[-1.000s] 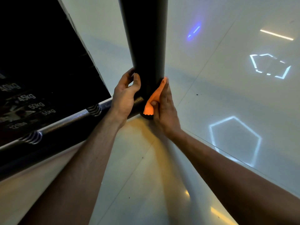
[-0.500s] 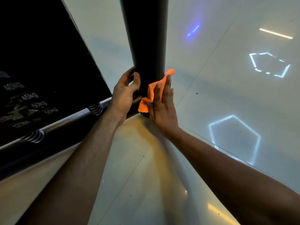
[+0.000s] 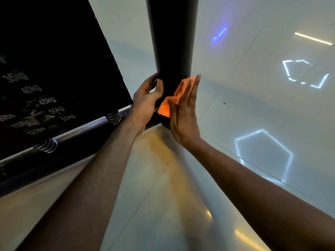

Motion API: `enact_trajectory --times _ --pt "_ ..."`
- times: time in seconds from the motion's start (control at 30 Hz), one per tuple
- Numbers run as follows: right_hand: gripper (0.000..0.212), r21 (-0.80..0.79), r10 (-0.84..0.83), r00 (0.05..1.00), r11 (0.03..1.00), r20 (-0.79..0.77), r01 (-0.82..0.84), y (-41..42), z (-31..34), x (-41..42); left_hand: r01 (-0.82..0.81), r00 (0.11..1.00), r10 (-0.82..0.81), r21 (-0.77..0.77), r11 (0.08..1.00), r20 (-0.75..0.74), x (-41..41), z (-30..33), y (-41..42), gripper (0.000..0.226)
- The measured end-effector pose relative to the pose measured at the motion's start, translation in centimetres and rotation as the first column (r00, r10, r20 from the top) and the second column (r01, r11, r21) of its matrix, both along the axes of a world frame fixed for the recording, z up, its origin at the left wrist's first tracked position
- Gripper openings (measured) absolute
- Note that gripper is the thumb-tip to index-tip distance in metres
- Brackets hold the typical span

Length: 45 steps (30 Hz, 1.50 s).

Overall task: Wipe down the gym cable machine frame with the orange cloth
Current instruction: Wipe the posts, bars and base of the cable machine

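Head view is looking down at a glossy pale floor (image 3: pixel 253 109) that is reflecting hexagon-shaped ceiling lights and a blue glow. Across the left side a black weight stack (image 3: pixel 50 69) is showing printed labels such as 45kg, 50kg and 55kg, and below it a dark base rail (image 3: pixel 81 129) with two coiled springs is running toward the middle. A thick black upright post (image 3: pixel 172 37) of the cable machine frame is rising from where that rail is meeting the floor. Two bare forearms are reaching in from the bottom edge toward the foot of the post. The left hand (image 3: pixel 146 104) is curling round the post's left side, thumb lying on the front face and fingers wrapping behind. The right hand (image 3: pixel 183 113) is lying flat with straight fingers held together, pressing the orange cloth (image 3: pixel 172 98) against the post's lower right side. The cloth is sitting bunched between that palm and the post, just above the base, with a crumpled edge sticking out to the left of the fingers.
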State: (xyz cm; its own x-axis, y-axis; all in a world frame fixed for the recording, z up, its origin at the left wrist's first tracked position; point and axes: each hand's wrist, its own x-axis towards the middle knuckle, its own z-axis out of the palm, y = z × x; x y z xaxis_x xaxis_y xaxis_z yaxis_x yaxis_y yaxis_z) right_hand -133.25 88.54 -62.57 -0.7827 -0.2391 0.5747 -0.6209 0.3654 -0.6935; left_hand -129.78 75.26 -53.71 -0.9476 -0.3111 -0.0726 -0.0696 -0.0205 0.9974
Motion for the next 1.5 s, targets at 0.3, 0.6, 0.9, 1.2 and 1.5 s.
enact_trajectory --times 0.3,0.6,0.9,1.2,1.5 --pt "0.088 0.185 -0.004 0.994 0.983 0.111 -0.017 3.2 1.8 0.5 -0.018 0.999 0.019 -0.051 0.999 0.035 0.9 0.7 0.8 0.042" --pt "0.075 0.321 0.031 0.987 0.944 0.156 -0.080 7.8 4.9 2.0 -0.060 0.996 0.084 -0.426 0.903 0.036 4.3 -0.2 2.8 0.044" --pt "0.063 0.437 0.102 0.892 0.844 0.440 -0.312 16.3 15.8 11.6 0.118 0.987 -0.009 -0.674 0.729 0.163 15.9 9.7 8.1 0.025" --pt "0.066 0.490 0.038 0.835 0.795 0.549 -0.359 21.2 41.9 19.3 0.340 0.925 -0.080 -0.719 0.606 0.371 22.7 34.5 11.9 0.042" --pt "0.053 0.523 -0.047 0.847 0.804 0.530 -0.283 22.8 74.0 24.4 0.485 0.867 -0.140 -0.747 0.456 0.478 26.7 66.2 13.0 0.051"
